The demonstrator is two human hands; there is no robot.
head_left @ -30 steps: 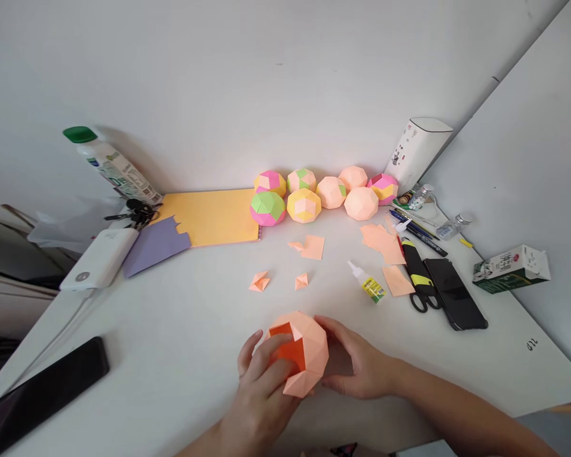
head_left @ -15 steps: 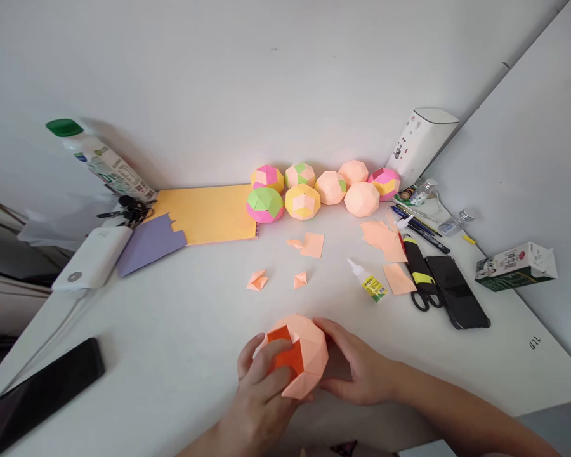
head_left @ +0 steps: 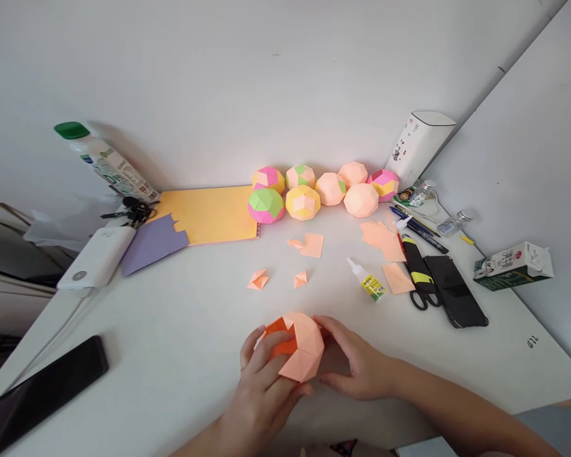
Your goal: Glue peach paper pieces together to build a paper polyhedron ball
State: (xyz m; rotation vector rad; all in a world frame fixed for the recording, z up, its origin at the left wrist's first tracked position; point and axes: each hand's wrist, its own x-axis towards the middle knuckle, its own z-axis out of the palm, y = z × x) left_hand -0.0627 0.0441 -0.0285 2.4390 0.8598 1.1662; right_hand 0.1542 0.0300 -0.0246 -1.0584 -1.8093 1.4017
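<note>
Both hands hold a peach paper polyhedron ball [head_left: 304, 343] with an open gap showing its orange inside, low at the table's front. My left hand [head_left: 261, 387] grips its left side, fingers curled against the orange opening. My right hand [head_left: 356, 365] cups its right side with fingers wrapped round. Two small folded peach paper units [head_left: 258, 280] [head_left: 301, 279] lie just beyond the ball. A small glue bottle [head_left: 367, 280] lies to the right.
Several finished paper balls [head_left: 303, 202] sit by the wall. Yellow and purple paper sheets [head_left: 204, 214], power bank [head_left: 98, 257], keys and a bottle [head_left: 107, 164] at left. Peach paper squares [head_left: 383, 241], scissors [head_left: 419, 274], phone [head_left: 454, 291], pens and a carton [head_left: 511, 265] at right. Another phone [head_left: 42, 390] front left.
The ball has been turned a little in my hands, so less of the orange opening shows. Both hands stay in the same place.
</note>
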